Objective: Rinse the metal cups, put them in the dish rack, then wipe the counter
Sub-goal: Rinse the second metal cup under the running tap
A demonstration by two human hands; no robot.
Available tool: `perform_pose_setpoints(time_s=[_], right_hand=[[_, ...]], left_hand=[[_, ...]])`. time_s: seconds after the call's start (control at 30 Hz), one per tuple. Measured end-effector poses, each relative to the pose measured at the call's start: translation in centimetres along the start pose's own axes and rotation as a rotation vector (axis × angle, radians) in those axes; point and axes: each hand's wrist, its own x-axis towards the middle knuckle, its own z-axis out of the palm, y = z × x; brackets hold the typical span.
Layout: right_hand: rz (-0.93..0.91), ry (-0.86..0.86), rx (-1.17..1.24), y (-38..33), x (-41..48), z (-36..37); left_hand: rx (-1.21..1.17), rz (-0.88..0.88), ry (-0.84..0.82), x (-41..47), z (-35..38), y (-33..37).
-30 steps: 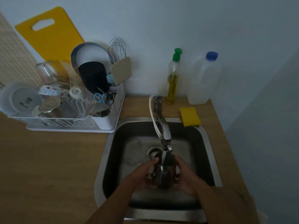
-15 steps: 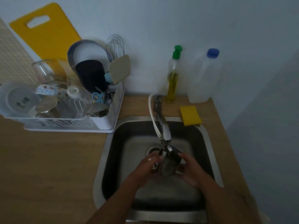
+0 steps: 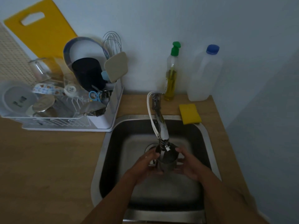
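A metal cup [image 3: 167, 160] is held over the steel sink [image 3: 106, 152], right under the spout of the faucet [image 3: 161, 126]. My left hand [image 3: 145, 165] grips its left side and my right hand [image 3: 189, 167] cups its right side. The cup's mouth faces up toward the spout. The white dish rack [image 3: 68, 125] stands on the wooden counter [image 3: 48, 167] at the left, with other metal cups [image 3: 43, 107] lying in it. A yellow sponge [image 3: 190, 113] lies on the counter behind the sink's right corner.
The rack also holds a plate, a dark mug [image 3: 88, 73], a glass, a whisk and a spatula. A yellow cutting board [image 3: 40, 33] leans on the wall. A soap bottle [image 3: 171, 73] and a plastic jug [image 3: 203, 73] stand behind the faucet. A wall closes the right side.
Both hands have lifted the cup closer to the spout and turned it more upright between them. Nothing else has moved.
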Motion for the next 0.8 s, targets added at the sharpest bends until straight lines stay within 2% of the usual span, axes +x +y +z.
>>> perform_pose_setpoints(time_s=[0.13, 0.27, 0.4, 0.53, 0.67, 0.8], right_hand=[[-0.046, -0.069, 0.001, 0.2, 0.2, 3.3], [0.007, -0.166, -0.018, 2.3, -0.6, 1.7], [0.007, -0.083, -0.017, 1.5, -1.3, -1.1], [-0.037, -0.003, 0.027, -0.6, -0.6, 0.0], [-0.056, -0.054, -0.009, 0.3, -0.3, 3.5], [0.021, -0.156, -0.031, 2.3, -1.3, 2.5]], left_hand=[[-0.031, -0.006, 0.057, -0.4, -2.7, 1.5], [0.002, -0.096, 0.030, -0.9, -3.4, 0.0], [0.007, -0.092, -0.027, 0.1, -0.4, -1.3], [0.021, -0.017, -0.027, 0.7, 0.2, 0.5], [-0.012, -0.037, 0.019, -0.4, -3.2, 2.0], [0.015, -0.148, -0.012, -1.1, -4.4, 0.3]])
